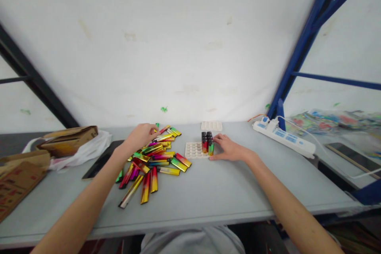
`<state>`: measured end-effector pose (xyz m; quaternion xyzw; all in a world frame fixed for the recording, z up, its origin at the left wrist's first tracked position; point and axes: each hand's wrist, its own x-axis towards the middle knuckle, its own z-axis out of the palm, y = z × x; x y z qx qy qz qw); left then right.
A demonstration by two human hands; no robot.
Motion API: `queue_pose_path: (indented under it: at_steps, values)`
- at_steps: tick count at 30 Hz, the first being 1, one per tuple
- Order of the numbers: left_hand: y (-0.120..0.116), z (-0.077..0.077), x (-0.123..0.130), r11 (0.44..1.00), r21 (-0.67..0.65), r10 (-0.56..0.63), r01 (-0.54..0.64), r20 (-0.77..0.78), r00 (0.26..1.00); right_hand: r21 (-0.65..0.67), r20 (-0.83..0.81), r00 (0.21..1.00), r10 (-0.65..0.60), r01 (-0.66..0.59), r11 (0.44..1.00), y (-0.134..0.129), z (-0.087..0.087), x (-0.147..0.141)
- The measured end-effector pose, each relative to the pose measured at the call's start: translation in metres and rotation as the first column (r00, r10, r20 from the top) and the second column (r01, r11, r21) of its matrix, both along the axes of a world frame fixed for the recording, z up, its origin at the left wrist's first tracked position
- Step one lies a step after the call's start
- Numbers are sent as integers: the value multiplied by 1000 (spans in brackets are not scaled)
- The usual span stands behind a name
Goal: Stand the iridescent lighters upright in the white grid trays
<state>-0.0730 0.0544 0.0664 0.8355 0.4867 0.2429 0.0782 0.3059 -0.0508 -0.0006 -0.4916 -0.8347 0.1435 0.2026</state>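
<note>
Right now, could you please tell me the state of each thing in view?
Loose lighters: lying in a heap
Standing lighters: upright, grouped together
Front tray: partly filled
Power strip: plug inserted
Dark tablet: lying flat
Left hand: curled at the loose lighters, grip unclear
Right hand: open, beside the standing lighters

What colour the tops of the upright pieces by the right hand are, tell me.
Black tops; the head view, the only one, shows them best.
</note>
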Motion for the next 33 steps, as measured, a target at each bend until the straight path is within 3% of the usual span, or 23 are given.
queue_pose_path:
  at_steps: [4, 7, 11, 14, 16, 19, 22, 24, 27, 30, 33]
  values:
    - [14, -21, -8, 992, -115, -56, 55, -5, 998, -7, 2, 1000, -6, 6, 1000, 0, -1, 1]
    - [14, -28, -4, 990, -129, -68, 65, -18, 998, 5, 5, 1000, -1, 1, 1000, 1, -2, 1]
    - [7, -13, -2, 998, -67, -9, 12, 50, 999, 11, 14, 1000, 1, -1, 1000, 1, -3, 2]
    - [-6, 7, 6, 991, -133, 14, 25, 285, 958, 9, 22, 1000, -1, 1, 1000, 2, -3, 3]
    - [-19, 19, 18, 960, -234, -12, 154, 516, 857, 6, 26, 1000, -5, 5, 1000, 2, -4, 3]
    - [-38, 32, 45, 868, -294, 5, 401, 812, 584, 16, 20, 1000, -8, 7, 1000, 2, -5, 3]
    - [-56, 41, 76, 796, -274, 62, 539, 923, 379, 27, 13, 1000, 4, -4, 1000, 2, -4, 2]
    - [-70, 44, 95, 758, -262, 79, 597, 946, 315, 25, 8, 1000, 5, -5, 1000, 2, -3, 1]
    - [-89, 40, 118, 639, -278, 25, 717, 939, 342, 17, 12, 1000, 6, -6, 1000, 0, 0, 0]
    - [-100, 25, 131, 524, -355, 24, 774, 915, 403, 10, 16, 1000, 10, -10, 1000, -1, 3, -1]
    - [-98, 6, 137, 495, -446, 108, 746, 883, 457, 9, 8, 1000, 5, -5, 1000, -1, 2, -1]
